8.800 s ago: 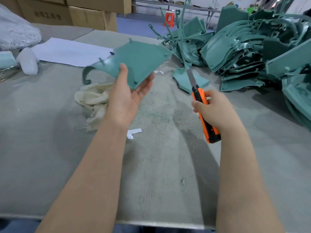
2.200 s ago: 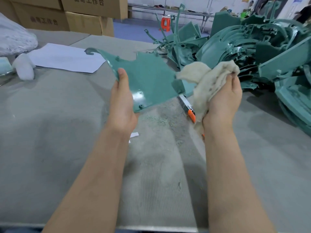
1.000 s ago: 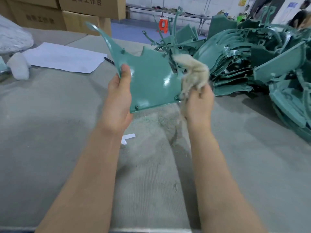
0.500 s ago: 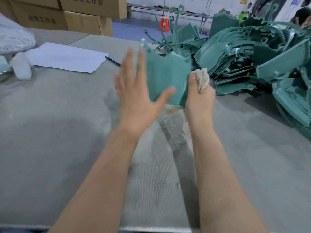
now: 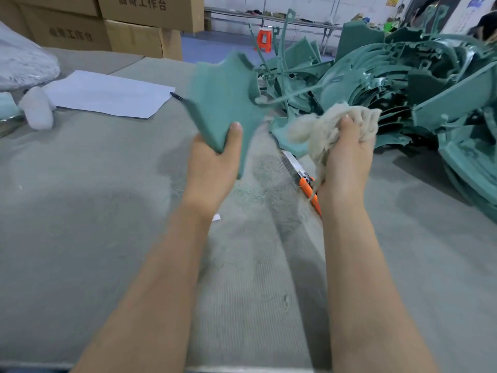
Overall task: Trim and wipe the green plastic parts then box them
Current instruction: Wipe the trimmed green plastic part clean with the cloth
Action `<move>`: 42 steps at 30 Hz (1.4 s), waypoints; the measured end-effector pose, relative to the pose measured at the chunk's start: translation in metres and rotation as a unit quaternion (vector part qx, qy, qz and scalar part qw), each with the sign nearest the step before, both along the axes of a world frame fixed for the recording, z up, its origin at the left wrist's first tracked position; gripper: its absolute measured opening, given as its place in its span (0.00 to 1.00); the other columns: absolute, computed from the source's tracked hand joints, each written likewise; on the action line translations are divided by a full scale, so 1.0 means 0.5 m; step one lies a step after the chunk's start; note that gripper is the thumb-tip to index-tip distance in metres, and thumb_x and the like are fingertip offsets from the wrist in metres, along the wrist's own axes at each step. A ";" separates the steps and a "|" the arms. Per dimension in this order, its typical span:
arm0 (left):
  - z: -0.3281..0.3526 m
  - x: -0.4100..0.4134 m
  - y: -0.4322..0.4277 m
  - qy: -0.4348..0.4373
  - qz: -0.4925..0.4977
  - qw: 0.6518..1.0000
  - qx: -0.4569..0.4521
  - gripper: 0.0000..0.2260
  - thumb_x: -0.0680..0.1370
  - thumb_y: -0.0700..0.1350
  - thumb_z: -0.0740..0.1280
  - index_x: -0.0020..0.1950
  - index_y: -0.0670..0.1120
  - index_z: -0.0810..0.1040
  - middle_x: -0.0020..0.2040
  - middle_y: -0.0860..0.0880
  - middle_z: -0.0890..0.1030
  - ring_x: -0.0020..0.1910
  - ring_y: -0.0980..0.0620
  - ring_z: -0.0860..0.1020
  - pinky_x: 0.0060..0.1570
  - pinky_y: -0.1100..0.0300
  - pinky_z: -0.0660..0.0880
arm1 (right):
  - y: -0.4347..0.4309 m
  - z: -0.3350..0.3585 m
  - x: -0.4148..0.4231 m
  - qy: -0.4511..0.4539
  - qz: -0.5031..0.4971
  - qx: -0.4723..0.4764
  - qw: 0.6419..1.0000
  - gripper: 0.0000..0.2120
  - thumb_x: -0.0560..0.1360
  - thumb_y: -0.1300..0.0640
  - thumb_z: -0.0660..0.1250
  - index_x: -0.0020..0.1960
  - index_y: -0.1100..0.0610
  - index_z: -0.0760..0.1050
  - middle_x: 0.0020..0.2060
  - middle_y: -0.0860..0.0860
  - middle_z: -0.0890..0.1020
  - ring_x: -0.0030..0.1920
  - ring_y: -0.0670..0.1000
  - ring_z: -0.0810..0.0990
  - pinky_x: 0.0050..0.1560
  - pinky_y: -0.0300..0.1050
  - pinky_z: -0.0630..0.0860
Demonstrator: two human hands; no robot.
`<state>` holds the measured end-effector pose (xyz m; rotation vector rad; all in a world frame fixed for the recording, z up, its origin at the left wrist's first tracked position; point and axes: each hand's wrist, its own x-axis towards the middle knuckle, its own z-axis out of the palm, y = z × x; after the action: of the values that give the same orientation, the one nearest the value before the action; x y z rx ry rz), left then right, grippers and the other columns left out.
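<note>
My left hand [image 5: 215, 160] grips a flat green plastic part [image 5: 223, 98] by its lower corner, thumb on the near face, and holds it up over the grey table; the part is motion-blurred. To its right, my right hand [image 5: 347, 154] clutches a bunched cream rag [image 5: 320, 127], a little apart from the part. An orange utility knife [image 5: 306, 179] with its blade out lies on the table between my hands, its handle partly hidden behind my right wrist.
A big heap of green plastic parts [image 5: 403, 84] fills the right and far side of the table. A white paper sheet [image 5: 107, 94] with a pen lies far left, next to a white bundle [image 5: 37, 109]. Cardboard boxes [image 5: 129, 28] stand behind.
The knife was put down and the rag picked up. My left hand, open against the part half a second ago, now grips its lower corner; the rag hand has moved off to the right.
</note>
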<state>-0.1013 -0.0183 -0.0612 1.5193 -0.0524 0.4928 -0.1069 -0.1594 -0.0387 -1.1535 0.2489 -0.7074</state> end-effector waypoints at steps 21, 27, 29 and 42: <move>0.004 0.020 0.048 0.033 -0.336 0.849 -0.407 0.29 0.81 0.63 0.50 0.49 0.45 0.84 0.48 0.46 0.85 0.50 0.49 0.83 0.51 0.56 0.79 | 0.145 -0.059 0.007 -0.093 0.163 -0.565 0.804 0.14 0.78 0.71 0.59 0.62 0.71 0.74 0.62 0.65 0.77 0.66 0.62 0.72 0.70 0.51 0.64; 0.003 0.013 -0.003 0.134 -0.311 0.895 -0.289 0.24 0.80 0.64 0.51 0.59 0.51 0.79 0.54 0.51 0.84 0.56 0.54 0.81 0.50 0.61 0.79 | 0.134 -0.050 0.040 0.024 0.087 -0.513 0.853 0.21 0.82 0.63 0.53 0.75 0.66 0.61 0.74 0.61 0.64 0.76 0.56 0.58 0.76 0.41 0.47; -0.003 0.012 -0.007 0.151 -0.310 0.898 -0.273 0.23 0.79 0.65 0.53 0.55 0.53 0.81 0.53 0.52 0.84 0.55 0.56 0.81 0.49 0.62 0.79 | 0.146 -0.032 0.045 0.052 0.078 -0.488 0.868 0.20 0.82 0.62 0.54 0.73 0.65 0.64 0.72 0.61 0.67 0.74 0.57 0.61 0.75 0.44 0.50; -0.011 0.034 0.049 0.087 -0.245 0.878 -0.401 0.29 0.78 0.67 0.53 0.44 0.46 0.84 0.43 0.46 0.85 0.43 0.49 0.84 0.39 0.57 0.81 | 0.106 0.009 -0.077 0.004 0.236 -0.260 0.936 0.18 0.77 0.68 0.58 0.56 0.49 0.76 0.31 0.48 0.75 0.29 0.46 0.68 0.31 0.37 0.66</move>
<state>-0.0843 0.0061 -0.0668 0.6779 -0.0790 -0.0544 -0.1453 -0.1066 -0.0341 -1.6453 -0.2257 -0.3424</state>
